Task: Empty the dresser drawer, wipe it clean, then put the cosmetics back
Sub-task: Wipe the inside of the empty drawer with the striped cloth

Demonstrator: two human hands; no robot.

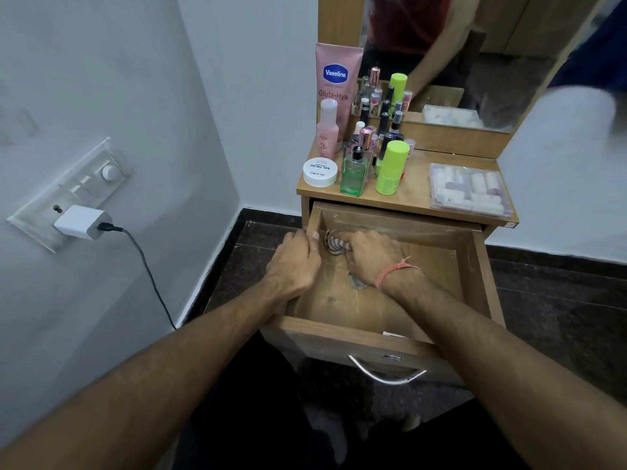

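The wooden dresser drawer [481,266] is pulled out, its bottom bare and scratched. My left hand [295,262] grips the drawer's left side wall. My right hand [368,256] is inside the drawer at its back left corner, pressed down on a striped cloth [334,244] that shows past my fingers. The cosmetics stand on the dresser top [417,191]: a pink Vaseline tube [336,79], a pink bottle [328,130], a white nail polish remover jar [320,172], a green glass bottle [353,171], a neon green bottle [392,167] and several small dark bottles.
A clear packet of small tubes [470,193] lies on the right of the dresser top. A mirror [475,62] rises behind it. On the left wall a white charger [81,221] is plugged in, its cable hanging toward the dark floor. The drawer handle [386,371] faces me.
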